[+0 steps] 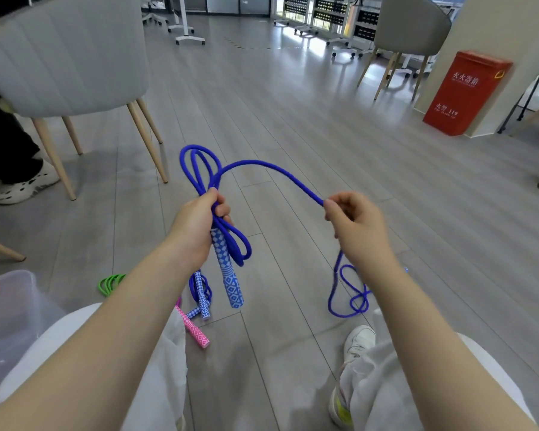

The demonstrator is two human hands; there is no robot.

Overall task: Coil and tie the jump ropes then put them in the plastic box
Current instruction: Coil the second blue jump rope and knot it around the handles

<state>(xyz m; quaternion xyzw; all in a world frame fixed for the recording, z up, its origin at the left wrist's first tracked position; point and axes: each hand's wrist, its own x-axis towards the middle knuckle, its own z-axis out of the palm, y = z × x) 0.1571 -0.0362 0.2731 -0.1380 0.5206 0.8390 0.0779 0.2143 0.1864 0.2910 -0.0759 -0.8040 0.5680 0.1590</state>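
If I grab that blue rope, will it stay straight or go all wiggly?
Probably wiggly. The blue rope sags in a curve between the left hand and the right hand, and its loose end lies in squiggles on the floor. Its patterned handle hangs straight, so that part looks stiff.

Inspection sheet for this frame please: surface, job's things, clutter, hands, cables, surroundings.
Surface: grey plank floor.
Job's things: blue jump rope, part looped, handle hanging down, tail on the floor; another blue rope, pink handle and green rope lie there; plastic box at lower left.
Clutter: nothing seen.
Hands: left hand has the loops in its grip; right hand pinches the strand.
Cables: nothing seen.
Surroundings: grey chairs, red fire cabinet, another person's shoe.
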